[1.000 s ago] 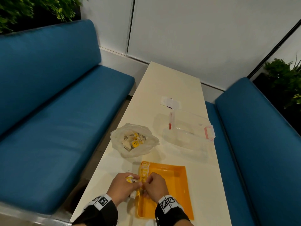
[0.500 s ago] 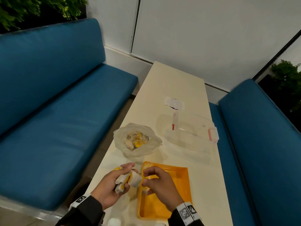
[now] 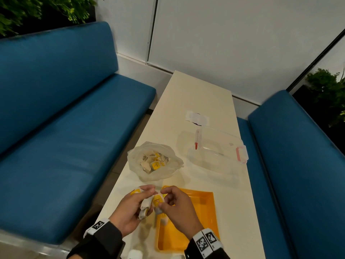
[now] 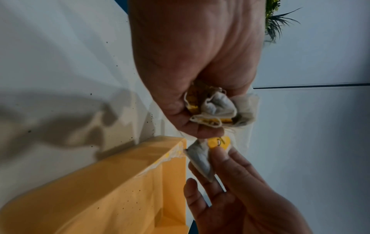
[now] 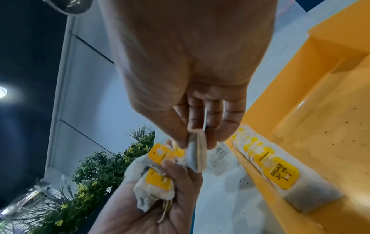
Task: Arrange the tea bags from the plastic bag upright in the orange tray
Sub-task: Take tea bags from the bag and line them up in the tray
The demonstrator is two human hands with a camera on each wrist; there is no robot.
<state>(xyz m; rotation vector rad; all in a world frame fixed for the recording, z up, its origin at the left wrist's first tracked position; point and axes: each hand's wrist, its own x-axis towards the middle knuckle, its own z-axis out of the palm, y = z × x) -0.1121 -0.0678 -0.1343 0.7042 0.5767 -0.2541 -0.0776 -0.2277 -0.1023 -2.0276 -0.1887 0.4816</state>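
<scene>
Head view: beside the orange tray (image 3: 203, 217), the left hand (image 3: 130, 210) is curled round a bunch of tea bags (image 3: 144, 207), while the right hand (image 3: 177, 208) pinches a single tea bag (image 3: 158, 200) between thumb and fingertips. A row of bags (image 5: 280, 172) already stands along the tray's left wall, seemingly upright. More wait in the plastic bag (image 3: 155, 161) beyond the tray, so much work remains.

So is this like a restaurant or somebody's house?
Probably a café or lounge booth, not a home: two blue padded benches face each other across a long narrow cream table, with leafy planters behind them and plain white wall panels.
</scene>
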